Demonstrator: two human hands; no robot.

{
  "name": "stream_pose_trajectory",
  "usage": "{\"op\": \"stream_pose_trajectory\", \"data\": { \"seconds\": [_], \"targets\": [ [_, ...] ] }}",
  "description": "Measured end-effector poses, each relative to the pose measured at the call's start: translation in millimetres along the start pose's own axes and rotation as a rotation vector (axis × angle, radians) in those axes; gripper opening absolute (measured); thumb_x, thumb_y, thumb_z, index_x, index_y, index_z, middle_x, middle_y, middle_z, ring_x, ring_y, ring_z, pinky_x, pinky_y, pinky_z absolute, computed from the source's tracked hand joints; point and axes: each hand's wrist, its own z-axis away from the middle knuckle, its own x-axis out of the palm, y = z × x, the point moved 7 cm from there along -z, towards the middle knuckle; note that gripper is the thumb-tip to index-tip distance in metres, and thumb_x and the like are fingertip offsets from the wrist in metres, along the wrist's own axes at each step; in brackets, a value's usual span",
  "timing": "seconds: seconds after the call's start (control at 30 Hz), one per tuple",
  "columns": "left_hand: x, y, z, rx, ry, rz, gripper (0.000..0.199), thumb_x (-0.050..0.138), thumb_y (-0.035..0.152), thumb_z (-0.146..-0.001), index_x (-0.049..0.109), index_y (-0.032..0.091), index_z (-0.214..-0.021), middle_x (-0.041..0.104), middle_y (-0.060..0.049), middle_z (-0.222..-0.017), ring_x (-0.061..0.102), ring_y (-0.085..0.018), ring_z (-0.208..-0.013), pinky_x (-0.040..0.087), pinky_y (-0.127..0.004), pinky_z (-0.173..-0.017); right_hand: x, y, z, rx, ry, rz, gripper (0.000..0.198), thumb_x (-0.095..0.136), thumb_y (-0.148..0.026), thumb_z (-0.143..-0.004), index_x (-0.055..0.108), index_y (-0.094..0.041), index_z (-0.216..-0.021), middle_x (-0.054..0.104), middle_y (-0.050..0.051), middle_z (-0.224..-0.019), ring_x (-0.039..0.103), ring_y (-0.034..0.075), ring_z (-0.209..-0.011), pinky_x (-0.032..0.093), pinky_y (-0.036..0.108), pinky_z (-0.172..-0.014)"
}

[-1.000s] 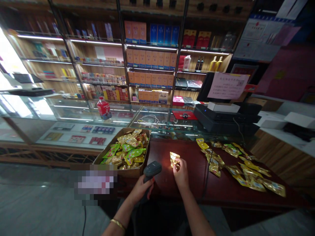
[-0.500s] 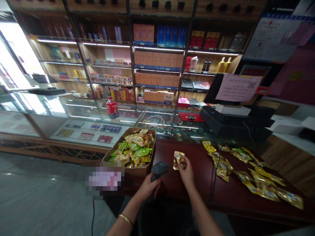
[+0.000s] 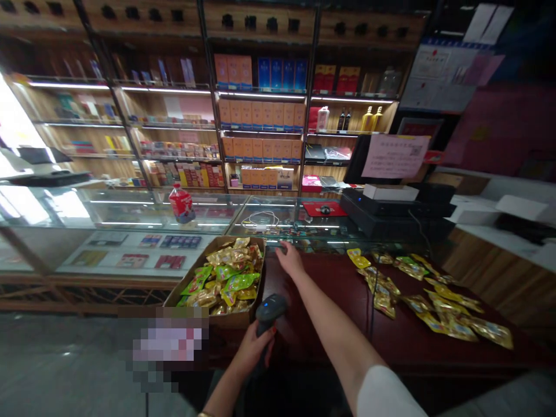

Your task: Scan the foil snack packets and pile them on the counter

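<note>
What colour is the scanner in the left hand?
The scanner is dark grey with a small blue light; best seen in the head view.

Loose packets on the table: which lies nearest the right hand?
The yellow packet at the group's back left corner. The other loose packets all lie farther from the right hand.
</note>
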Motion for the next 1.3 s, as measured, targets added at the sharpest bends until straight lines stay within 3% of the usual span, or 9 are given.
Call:
{"op": "stream_pose_trajectory", "data": {
  "seconds": [0.2, 0.3, 0.4, 0.5, 0.67, 0.83, 1.0, 1.13, 1.3],
  "targets": [
    [1, 1, -2, -0.011, -0.022, 0.003, 0.054, 0.073, 0.07, -0.071, 0.056, 0.019, -0.082, 0.052, 0.007, -0.046, 0.042, -0.009, -0.03, 0.031, -0.02, -0.031, -164, 117, 28, 0.282, 0.325, 0.49, 0.052, 0.069, -0.033, -0.093, 0.053, -0.022, -0.141, 0.037, 0.01, -0.16, 0.031, 0.037, -0.148, 0.023, 0.067, -0.119],
    [1, 3, -3, -0.016, -0.029, 0.004, 0.055, 0.073, 0.069, -0.072, 0.057, 0.018, -0.084, 0.052, 0.006, -0.046, 0.043, -0.008, -0.03, 0.031, -0.019, -0.033, -205, 150, 38, 0.324, 0.331, 0.629, 0.05, 0.07, -0.033, -0.092, 0.056, -0.021, -0.138, 0.041, 0.01, -0.158, 0.03, 0.037, -0.149, 0.018, 0.067, -0.12],
    [2, 6, -2, -0.021, -0.027, 0.012, 0.052, 0.072, 0.066, -0.075, 0.058, 0.017, -0.087, 0.052, 0.007, -0.045, 0.043, -0.008, -0.03, 0.031, -0.019, -0.033, -194, 151, 51, 0.219, 0.247, 0.71, 0.042, 0.07, -0.033, -0.091, 0.063, -0.016, -0.128, 0.052, 0.013, -0.151, 0.032, 0.035, -0.149, 0.012, 0.064, -0.122],
    [3, 9, 0, -0.019, -0.018, 0.017, 0.05, 0.072, 0.064, -0.075, 0.058, 0.017, -0.085, 0.051, 0.007, -0.044, 0.042, -0.008, -0.03, 0.03, -0.019, -0.032, -149, 132, 80, 0.037, 0.125, 0.719, 0.028, 0.061, -0.03, -0.094, 0.071, -0.015, -0.115, 0.065, 0.016, -0.137, 0.045, 0.033, -0.141, 0.01, 0.061, -0.121],
    [5, 11, 2, -0.015, -0.008, 0.003, 0.049, 0.073, 0.063, -0.074, 0.057, 0.018, -0.085, 0.053, 0.007, -0.047, 0.043, -0.008, -0.032, 0.033, -0.019, -0.034, -93, 104, 140, -0.115, 0.044, 0.623, 0.03, 0.046, -0.021, -0.098, 0.072, -0.027, -0.111, 0.074, 0.006, -0.119, 0.064, 0.023, -0.115, 0.031, 0.047, -0.116],
    [5, 12, 3, 0.007, -0.051, -0.047, 0.047, 0.069, 0.063, -0.078, 0.056, 0.018, -0.084, 0.052, 0.007, -0.044, 0.043, -0.009, -0.032, 0.031, -0.019, -0.035, -100, 107, 162, 0.004, 0.246, 0.571, 0.059, 0.054, -0.029, -0.092, 0.047, -0.006, -0.145, 0.053, 0.03, -0.142, 0.044, 0.044, -0.138, 0.031, 0.063, -0.111],
    [6, 12, 3, 0.013, -0.081, -0.027, 0.046, 0.068, 0.062, -0.08, 0.053, 0.019, -0.079, 0.053, 0.006, -0.045, 0.044, -0.008, -0.032, 0.03, -0.018, -0.035, -99, 104, 161, -0.061, 0.198, 0.43, 0.058, 0.051, -0.025, -0.091, 0.042, -0.017, -0.148, 0.067, 0.019, -0.129, 0.064, 0.033, -0.12, 0.047, 0.05, -0.102],
    [7, 14, 4, 0.015, -0.098, -0.014, 0.047, 0.067, 0.063, -0.08, 0.056, 0.018, -0.086, 0.053, 0.006, -0.047, 0.044, -0.008, -0.031, 0.03, -0.018, -0.034, -97, 98, 163, -0.142, 0.151, 0.31, 0.056, 0.046, -0.023, -0.092, 0.038, -0.02, -0.148, 0.059, 0.015, -0.14, 0.063, 0.024, -0.123, 0.053, 0.037, -0.099],
    [8, 14, 5, 0.03, -0.115, -0.026, 0.045, 0.066, 0.061, -0.082, 0.057, 0.017, -0.082, 0.052, 0.006, -0.045, 0.042, -0.008, -0.031, 0.029, -0.018, -0.035, -91, 95, 165, -0.177, 0.109, 0.253, 0.053, 0.045, -0.022, -0.092, 0.043, -0.022, -0.145, 0.06, 0.013, -0.137, 0.062, 0.026, -0.125, 0.053, 0.041, -0.102]
  ]
}}
